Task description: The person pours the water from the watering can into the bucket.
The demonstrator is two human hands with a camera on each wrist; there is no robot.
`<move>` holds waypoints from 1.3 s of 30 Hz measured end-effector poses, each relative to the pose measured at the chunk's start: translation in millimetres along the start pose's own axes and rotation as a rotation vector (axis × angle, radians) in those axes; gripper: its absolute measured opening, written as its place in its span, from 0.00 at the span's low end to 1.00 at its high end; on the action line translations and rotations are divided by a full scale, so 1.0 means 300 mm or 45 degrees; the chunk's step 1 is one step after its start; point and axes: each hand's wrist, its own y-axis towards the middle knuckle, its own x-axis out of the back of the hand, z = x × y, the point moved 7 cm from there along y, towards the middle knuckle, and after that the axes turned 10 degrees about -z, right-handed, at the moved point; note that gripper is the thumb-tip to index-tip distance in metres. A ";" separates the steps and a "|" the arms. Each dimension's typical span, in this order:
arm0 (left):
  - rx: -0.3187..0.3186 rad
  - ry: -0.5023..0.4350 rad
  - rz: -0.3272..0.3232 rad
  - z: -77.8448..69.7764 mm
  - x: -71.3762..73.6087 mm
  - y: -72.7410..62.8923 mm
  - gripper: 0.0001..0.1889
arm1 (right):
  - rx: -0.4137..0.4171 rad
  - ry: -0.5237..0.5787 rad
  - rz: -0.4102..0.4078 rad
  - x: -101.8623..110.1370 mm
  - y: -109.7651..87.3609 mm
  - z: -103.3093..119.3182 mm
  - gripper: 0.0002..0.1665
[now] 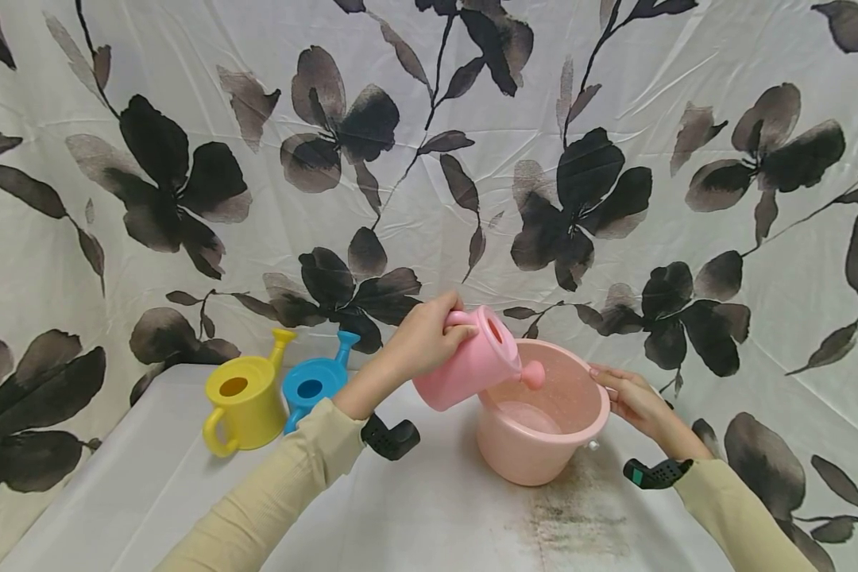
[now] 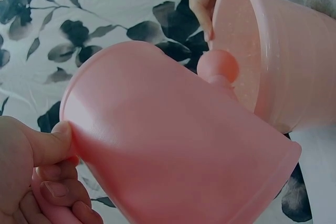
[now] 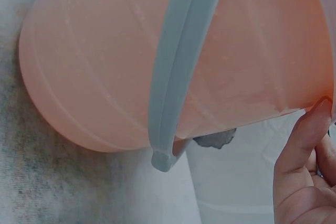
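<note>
My left hand (image 1: 436,334) grips the handle of a pink watering can (image 1: 468,365). The can is tilted to the right, and its round spout head (image 1: 532,375) sits over the mouth of a light pink bucket (image 1: 529,461). In the left wrist view the can's body (image 2: 173,140) fills the middle, with thumb and curled fingers at its left. On the bucket's right side, my right hand (image 1: 632,401) pinches the rim. The right wrist view shows the thumb (image 3: 310,135) against the wall just below that rim, near the bucket's grey handle (image 3: 181,61).
To the left on the white table (image 1: 415,508) stand a yellow watering can (image 1: 246,405) and a blue watering can (image 1: 311,385), partly behind my left forearm. A dark stain (image 1: 579,516) marks the cloth before the bucket. A flower-printed sheet (image 1: 429,159) hangs behind.
</note>
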 end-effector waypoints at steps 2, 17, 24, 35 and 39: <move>-0.002 0.000 0.003 -0.001 -0.001 0.000 0.10 | 0.000 0.002 0.000 0.000 0.000 0.000 0.41; -0.025 0.002 -0.001 -0.010 -0.002 0.004 0.09 | -0.023 0.021 -0.015 0.001 -0.002 0.001 0.42; -0.035 0.005 -0.006 -0.021 0.003 0.005 0.10 | -0.023 -0.003 -0.017 0.002 -0.003 0.001 0.42; -0.045 0.023 -0.002 -0.029 0.009 0.010 0.10 | -0.025 -0.014 -0.028 0.004 -0.003 -0.001 0.42; -0.046 0.021 0.001 -0.029 0.007 0.010 0.10 | -0.026 -0.003 -0.025 0.004 -0.003 0.000 0.42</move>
